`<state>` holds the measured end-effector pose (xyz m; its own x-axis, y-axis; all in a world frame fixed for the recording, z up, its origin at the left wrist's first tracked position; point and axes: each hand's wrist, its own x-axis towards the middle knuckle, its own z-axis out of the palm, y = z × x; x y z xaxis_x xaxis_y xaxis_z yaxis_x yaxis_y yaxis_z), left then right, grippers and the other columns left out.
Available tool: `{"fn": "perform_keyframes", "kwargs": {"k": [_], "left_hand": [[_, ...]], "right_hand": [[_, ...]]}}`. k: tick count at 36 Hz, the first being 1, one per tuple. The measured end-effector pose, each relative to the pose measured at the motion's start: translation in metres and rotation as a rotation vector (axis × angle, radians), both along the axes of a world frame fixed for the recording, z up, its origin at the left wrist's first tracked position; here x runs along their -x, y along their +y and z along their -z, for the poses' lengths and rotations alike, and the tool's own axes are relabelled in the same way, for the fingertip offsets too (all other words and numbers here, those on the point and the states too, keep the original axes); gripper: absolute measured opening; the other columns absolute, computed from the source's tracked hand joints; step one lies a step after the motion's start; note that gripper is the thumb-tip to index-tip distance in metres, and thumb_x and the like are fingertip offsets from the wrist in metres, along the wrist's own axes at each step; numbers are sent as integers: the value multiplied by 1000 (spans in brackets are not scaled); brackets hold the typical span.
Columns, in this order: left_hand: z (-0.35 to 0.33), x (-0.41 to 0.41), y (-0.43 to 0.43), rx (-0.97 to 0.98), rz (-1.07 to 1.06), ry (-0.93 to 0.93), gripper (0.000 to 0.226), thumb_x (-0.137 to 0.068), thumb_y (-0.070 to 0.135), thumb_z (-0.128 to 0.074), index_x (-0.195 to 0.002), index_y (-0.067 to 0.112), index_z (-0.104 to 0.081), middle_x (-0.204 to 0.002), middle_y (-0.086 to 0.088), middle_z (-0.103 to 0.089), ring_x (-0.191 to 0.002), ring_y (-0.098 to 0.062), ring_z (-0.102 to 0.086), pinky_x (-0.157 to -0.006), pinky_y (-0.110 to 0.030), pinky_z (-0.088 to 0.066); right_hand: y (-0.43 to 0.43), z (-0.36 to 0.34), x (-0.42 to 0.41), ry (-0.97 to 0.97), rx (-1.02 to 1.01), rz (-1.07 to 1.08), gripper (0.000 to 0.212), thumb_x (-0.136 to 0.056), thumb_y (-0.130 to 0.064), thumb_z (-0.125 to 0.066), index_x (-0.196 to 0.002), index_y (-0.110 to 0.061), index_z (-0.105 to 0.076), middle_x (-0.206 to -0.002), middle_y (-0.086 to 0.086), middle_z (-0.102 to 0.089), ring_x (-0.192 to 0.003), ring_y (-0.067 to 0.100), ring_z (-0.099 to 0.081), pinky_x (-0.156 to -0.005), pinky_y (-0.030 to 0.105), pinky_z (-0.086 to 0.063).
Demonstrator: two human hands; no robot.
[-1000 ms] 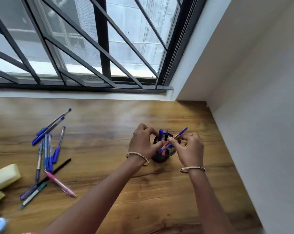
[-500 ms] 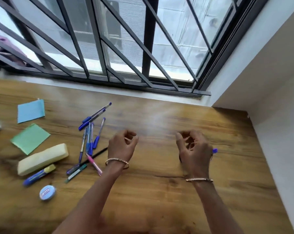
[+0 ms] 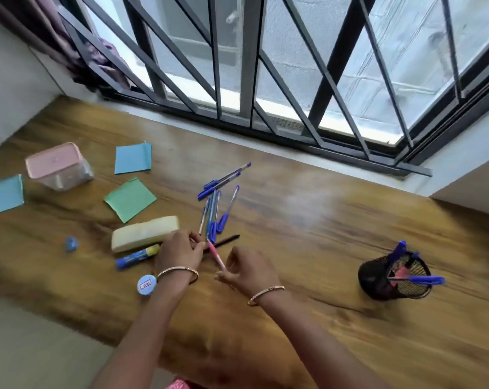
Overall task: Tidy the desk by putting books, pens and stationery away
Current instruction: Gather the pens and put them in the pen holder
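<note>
Both hands have swung left across the counter, the mesh pen cup now well apart to their right. The grip of the right hand clamps the near end of the pink pen; its far end meets the left hand, grip unclear.

We look down on a brown wood-grain desk set in a nook. Along its far edge runs a wide window behind a dark metal grille of upright and slanting bars, above a pale sill. Daylight comes through it and leaves a soft sheen on the wood. A purplish curtain hangs at the far left corner, beside a white wall.
</note>
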<state>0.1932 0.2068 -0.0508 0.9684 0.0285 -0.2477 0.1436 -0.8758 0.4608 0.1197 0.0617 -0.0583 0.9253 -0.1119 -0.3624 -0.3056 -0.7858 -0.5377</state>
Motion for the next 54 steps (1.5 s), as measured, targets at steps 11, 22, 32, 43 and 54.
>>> {"fn": "perform_keyframes", "kwargs": {"k": [11,22,32,43,54], "left_hand": [[8,11,21,-196,114,20,28,-73,38,-78,-93,26,-62,-98,3,-68,-97,-21,-63,-74,-32,-49],[4,7,14,-182,130,-103,20,-79,43,-72,-90,26,-69,-94,0,-68,-88,-21,-64,-66,-30,-52],[1,4,9,-379,357,-185,31,-88,44,-60,-109,21,-66,-116,1,-59,-117,-19,-47,-87,-32,-49],[-62,19,-47,-21,563,-374,15,-85,34,-68,-93,22,-64,-80,5,-69,-66,-11,-64,-55,-15,-36],[-102,74,-180,815,760,-165,27,-69,14,-85,-90,15,-67,-78,7,-72,-74,0,-70,-67,-18,-58]], "right_hand": [[5,10,-1,16,63,96,13,-78,-34,-65,-82,-22,-60,-94,-1,-69,-93,23,-62,-74,34,-48],[-41,-3,22,-92,-66,335,17,-70,-33,-79,-70,-24,-65,-66,-9,-67,-65,7,-64,-63,28,-49],[-78,-25,51,-225,-292,523,17,-71,-27,-83,-72,-19,-68,-60,-3,-70,-55,10,-66,-56,25,-52],[-109,-96,100,-493,-668,735,29,-79,-12,-77,-107,-11,-68,-72,13,-66,-58,19,-60,-55,29,-53],[-196,-108,177,-760,-135,1027,5,-84,-35,-69,-87,-33,-67,-81,-7,-74,-78,8,-72,-76,34,-59]]}}
